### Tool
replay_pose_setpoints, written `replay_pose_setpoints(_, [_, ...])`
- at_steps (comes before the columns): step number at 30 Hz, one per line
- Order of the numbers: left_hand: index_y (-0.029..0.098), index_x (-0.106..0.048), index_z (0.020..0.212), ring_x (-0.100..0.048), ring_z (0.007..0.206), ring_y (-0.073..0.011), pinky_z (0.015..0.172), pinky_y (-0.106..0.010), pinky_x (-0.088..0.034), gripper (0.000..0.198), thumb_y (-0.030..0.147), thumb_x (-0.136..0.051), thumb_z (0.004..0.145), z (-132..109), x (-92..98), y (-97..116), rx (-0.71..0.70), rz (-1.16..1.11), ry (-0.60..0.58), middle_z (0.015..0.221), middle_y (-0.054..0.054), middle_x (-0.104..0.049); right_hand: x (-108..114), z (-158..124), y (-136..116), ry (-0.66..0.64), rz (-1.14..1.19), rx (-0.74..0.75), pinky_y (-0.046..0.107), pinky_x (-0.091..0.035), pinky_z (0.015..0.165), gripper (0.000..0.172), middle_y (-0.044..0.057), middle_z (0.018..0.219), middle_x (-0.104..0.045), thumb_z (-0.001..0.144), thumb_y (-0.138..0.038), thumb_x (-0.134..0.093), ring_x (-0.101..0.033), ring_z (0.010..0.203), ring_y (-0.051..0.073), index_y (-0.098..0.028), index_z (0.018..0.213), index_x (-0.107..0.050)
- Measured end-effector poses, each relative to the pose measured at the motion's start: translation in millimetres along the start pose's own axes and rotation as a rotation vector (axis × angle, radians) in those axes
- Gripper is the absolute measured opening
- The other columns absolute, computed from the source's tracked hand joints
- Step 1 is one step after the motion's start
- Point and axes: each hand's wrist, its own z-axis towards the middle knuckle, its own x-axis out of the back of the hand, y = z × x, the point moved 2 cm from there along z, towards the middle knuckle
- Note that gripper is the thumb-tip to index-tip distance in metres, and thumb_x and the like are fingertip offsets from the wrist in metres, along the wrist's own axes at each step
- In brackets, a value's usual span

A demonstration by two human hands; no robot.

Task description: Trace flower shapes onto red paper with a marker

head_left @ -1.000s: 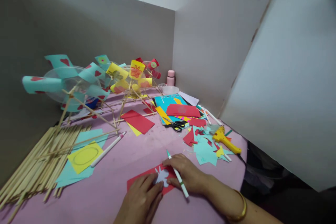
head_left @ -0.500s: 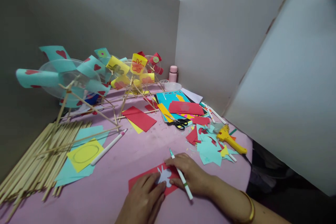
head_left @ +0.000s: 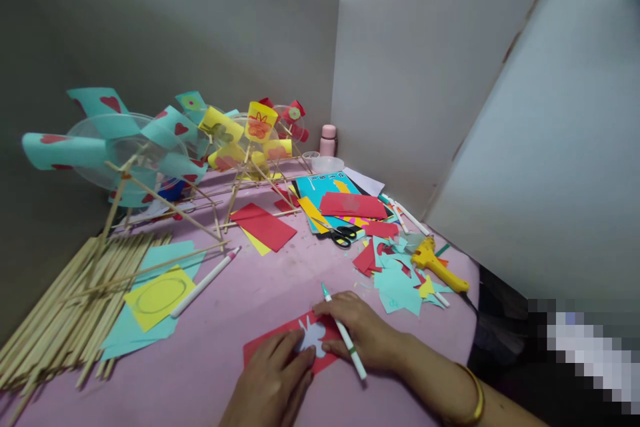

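Observation:
A white butterfly-like paper cutout [head_left: 313,335] with two thin points lies on a red paper [head_left: 255,345] near the front of the table. My left hand [head_left: 275,370] pins the cutout from the left, with its thumb and fingertips pressing on it and the paper. From the other side, my right hand [head_left: 367,333] holds a white marker [head_left: 345,333] between its fingers, green tip pointing up and away. The fingertips of that hand also touch the red paper and the cutout's right edge. The marker's tip is off the paper.
Bamboo sticks [head_left: 65,307], a yellow paper with a drawn oval [head_left: 160,297] and a pink-tipped marker [head_left: 205,283] lie left. Paper pinwheels [head_left: 133,153] stand behind. Black-handled scissors [head_left: 343,236], paper scraps [head_left: 397,290] and a yellow glue gun [head_left: 440,267] are right.
The view has turned slightly right, so most things sit a little further left. My hands, the marker and the cutout keep their places. A pixelated patch now shows at lower right.

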Motion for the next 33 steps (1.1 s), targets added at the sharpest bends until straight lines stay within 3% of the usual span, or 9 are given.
replay_pose_setpoints(20, [0.025, -0.064, 0.11, -0.064, 0.097, -0.0221, 0.079, -0.034, -0.056, 0.025, 0.027, -0.044, 0.095, -4.7, -1.0, -0.4, 0.022, -0.037, -0.046, 0.11, -0.006, -0.067, 2.0, 2.0, -1.7, -0.015, -0.027, -0.055, 0.039, -0.045, 0.086, 0.043, 0.009, 0.101, -0.069, 0.073, -0.024, -0.077, -0.061, 0.094, 0.026, -0.018, 0.112, -0.06])
replay_pose_setpoints(33, [0.022, -0.066, 0.103, -0.066, 0.089, -0.0226, 0.071, -0.034, -0.058, 0.032, 0.026, -0.035, 0.098, 3.4, 2.3, 2.4, -0.017, 0.018, 0.002, 0.102, -0.008, -0.069, 1.2, 1.5, -1.1, -0.016, -0.011, -0.054, 0.039, -0.044, 0.086, 0.044, 0.01, 0.103, -0.069, 0.072, -0.02, -0.077, -0.06, 0.095, 0.026, -0.018, 0.112, -0.059])
